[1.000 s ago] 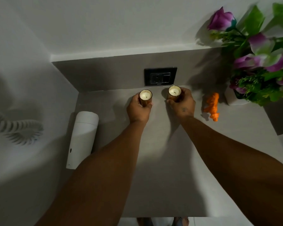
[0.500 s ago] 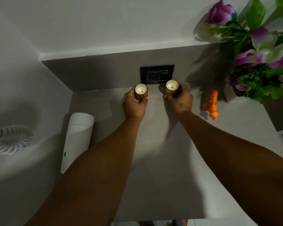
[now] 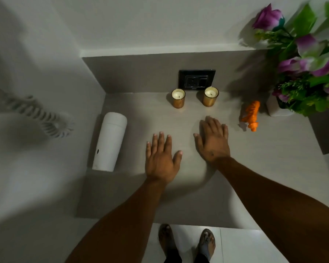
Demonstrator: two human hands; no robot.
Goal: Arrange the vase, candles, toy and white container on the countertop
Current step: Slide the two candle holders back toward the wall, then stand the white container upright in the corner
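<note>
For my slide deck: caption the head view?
Both hands, left and right, open and empty before two candles on the countertop.

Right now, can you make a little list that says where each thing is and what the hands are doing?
left candle: upright by the back wall, below the wall socket
right candle: upright beside it, apart
toy: orange, right of the candles
vase: white, far right, holds purple flowers
white container: lying on its side, far left
left hand: open, empty
right hand: open, empty
countertop: grey
</note>
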